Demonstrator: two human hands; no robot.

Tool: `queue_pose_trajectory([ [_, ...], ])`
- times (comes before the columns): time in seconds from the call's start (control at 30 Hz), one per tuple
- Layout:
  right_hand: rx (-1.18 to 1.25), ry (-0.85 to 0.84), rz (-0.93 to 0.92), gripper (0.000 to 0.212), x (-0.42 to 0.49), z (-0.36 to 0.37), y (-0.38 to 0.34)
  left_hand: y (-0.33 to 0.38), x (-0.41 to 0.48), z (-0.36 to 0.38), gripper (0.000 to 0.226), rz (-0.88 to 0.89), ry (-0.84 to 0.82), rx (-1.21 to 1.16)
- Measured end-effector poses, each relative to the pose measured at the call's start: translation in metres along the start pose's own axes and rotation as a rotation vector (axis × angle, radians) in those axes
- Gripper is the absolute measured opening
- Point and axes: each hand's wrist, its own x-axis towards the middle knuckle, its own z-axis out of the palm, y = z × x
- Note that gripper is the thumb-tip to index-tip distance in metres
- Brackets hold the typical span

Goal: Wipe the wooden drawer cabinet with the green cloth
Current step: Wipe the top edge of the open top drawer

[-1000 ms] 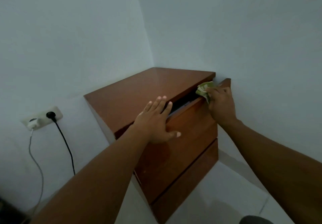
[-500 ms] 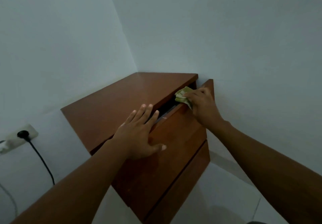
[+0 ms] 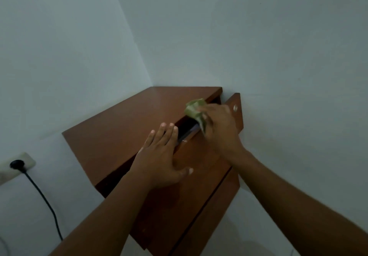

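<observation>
A reddish-brown wooden drawer cabinet stands in the corner of two pale walls. Its top drawer is pulled out a little, leaving a dark gap under the top panel. My right hand grips a crumpled green cloth and holds it against the drawer's upper edge near the right end. My left hand lies flat with straight fingers on the drawer's top edge, fingertips at the gap and thumb on the drawer front.
A white wall socket with a black plug and cable sits low on the left wall. The drawer's right side panel carries a small metal fitting. Pale floor shows at the lower right.
My right hand has slid the green cloth leftward along the drawer's top edge, closer to my left hand. The left hand has stayed flat on the drawer edge.
</observation>
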Motion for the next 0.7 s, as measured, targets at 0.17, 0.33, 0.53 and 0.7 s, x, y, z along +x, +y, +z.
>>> queue_pose_trajectory([
  [0.17, -0.035, -0.232, -0.175, 0.040, -0.064, 0.008, -0.033, -0.003, -0.002, 0.005, 0.123, -0.077, 0.011, -0.006],
  [0.33, -0.148, -0.219, -0.285, 0.033, -0.045, 0.019, -0.003, -0.002, -0.001, 0.003, 0.125, -0.054, 0.001, 0.018],
  [0.53, -0.290, -0.151, -0.007, 0.021, 0.012, 0.008, 0.092, -0.001, -0.001, 0.001, 0.123, -0.004, -0.041, 0.058],
  [0.7, -0.223, -0.036, 0.369, 0.017, 0.048, 0.010, 0.130, -0.003, 0.002, 0.003, 0.116, -0.063, -0.020, 0.024],
])
